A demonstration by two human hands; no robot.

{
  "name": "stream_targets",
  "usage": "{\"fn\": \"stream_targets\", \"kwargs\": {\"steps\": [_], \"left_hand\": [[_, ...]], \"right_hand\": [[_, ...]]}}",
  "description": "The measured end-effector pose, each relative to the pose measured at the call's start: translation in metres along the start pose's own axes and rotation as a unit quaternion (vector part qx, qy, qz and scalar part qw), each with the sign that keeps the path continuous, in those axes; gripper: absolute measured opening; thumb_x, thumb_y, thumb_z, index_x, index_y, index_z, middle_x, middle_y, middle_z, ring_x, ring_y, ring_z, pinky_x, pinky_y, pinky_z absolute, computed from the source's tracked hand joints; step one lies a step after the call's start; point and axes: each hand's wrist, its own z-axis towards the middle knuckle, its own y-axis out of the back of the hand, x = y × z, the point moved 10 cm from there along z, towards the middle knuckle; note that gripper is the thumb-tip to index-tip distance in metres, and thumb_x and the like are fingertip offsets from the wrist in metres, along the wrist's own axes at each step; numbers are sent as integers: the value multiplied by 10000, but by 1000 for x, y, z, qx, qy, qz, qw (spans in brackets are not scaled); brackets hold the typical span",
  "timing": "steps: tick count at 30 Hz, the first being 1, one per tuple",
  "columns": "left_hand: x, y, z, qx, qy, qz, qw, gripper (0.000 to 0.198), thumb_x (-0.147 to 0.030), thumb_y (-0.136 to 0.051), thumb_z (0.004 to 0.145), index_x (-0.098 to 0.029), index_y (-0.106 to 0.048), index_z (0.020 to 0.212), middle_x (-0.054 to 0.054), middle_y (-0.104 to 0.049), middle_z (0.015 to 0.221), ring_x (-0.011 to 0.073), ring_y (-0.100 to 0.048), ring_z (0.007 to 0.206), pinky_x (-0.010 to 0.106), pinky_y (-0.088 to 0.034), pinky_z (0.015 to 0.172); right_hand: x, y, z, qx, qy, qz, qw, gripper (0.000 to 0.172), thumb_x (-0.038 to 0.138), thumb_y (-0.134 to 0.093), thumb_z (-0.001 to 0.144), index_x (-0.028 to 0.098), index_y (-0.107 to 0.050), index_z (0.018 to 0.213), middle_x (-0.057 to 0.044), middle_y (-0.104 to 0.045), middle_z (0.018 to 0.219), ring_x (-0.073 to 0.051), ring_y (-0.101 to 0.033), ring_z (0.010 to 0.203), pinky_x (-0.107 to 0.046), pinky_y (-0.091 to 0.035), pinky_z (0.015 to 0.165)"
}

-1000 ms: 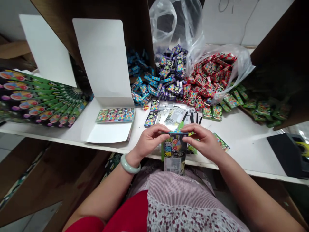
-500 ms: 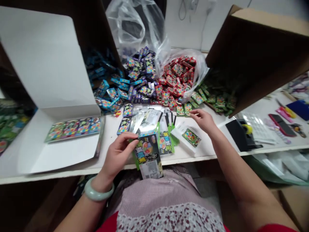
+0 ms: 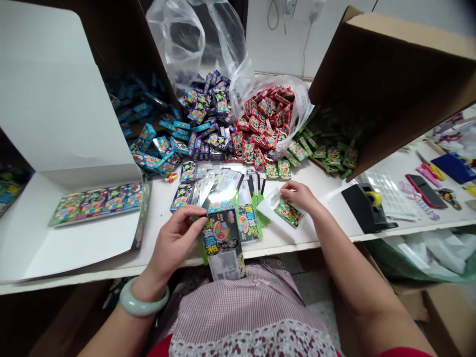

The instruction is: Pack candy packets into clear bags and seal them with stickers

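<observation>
Holding a printed card (image 3: 222, 237), apparently a small packet (image 3: 288, 213).

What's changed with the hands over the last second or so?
The right hand let go of the green-edged printed card and moved right, coming down at a clear sleeve beside a small green pack. The left hand still holds the card. The red packs and purple packs stayed piled as they were.
</observation>
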Motion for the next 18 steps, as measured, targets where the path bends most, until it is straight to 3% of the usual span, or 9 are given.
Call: {"fn": "stream_targets", "kwargs": {"steps": [2,4,5,7,9,11,14,18], "left_hand": [[0,-2,1,-1,5,-1,1000,118,-306,-640,845,-205,-638,906,21,-642,894,162,-615,836,258,-509,726],[-2,-5,1,1,4,-6,1000,117,-296,-643,842,-195,-632,901,30,-635,890,166,-607,840,265,-504,727],[-4,-7,2,2,0,-12,1000,111,-285,-648,838,-191,-628,894,33,-633,889,167,-604,845,269,-500,736],[-9,-11,2,6,-9,-30,1000,90,-259,-654,831,-189,-618,875,32,-627,872,164,-598,839,273,-492,743],[-12,-15,2,15,-10,-48,999,70,-242,-647,833,-191,-611,865,27,-619,850,155,-588,815,269,-484,729],[-13,-18,2,27,-3,-65,998,56,-240,-626,846,-192,-607,866,23,-612,837,149,-579,796,265,-477,709],[-13,-19,2,37,5,-81,996,61,-252,-599,865,-191,-600,872,19,-603,826,148,-569,792,267,-469,699],[-11,-18,3,41,8,-90,995,97,-283,-581,883,-187,-592,871,12,-594,813,145,-557,780,266,-452,686]], "right_hand": [[5,5,-7,4,-18,21,1000,187,356,-575,800,180,-573,736,-24,-635,686,-140,-582,588,-266,-476,559],[33,4,-16,31,0,50,998,219,401,-597,799,184,-581,773,-37,-643,774,-157,-597,680,-293,-498,627],[57,0,-22,58,27,69,996,235,418,-611,801,184,-592,791,-40,-643,805,-163,-595,724,-304,-498,670],[116,-21,-38,169,106,103,974,233,418,-609,832,185,-605,814,-44,-644,849,-165,-586,784,-308,-479,732],[170,-43,-54,256,170,92,947,184,365,-589,858,186,-611,819,-44,-647,869,-162,-586,814,-302,-464,759],[207,-66,-62,311,209,50,926,159,320,-555,876,182,-615,824,-44,-650,864,-160,-593,816,-299,-457,763],[230,-97,-60,355,224,-47,907,160,287,-535,877,177,-625,804,-36,-651,806,-152,-580,742,-285,-440,697],[228,-118,-46,366,209,-136,896,141,258,-557,858,177,-615,758,-6,-614,681,-127,-524,624,-253,-385,594]]}}
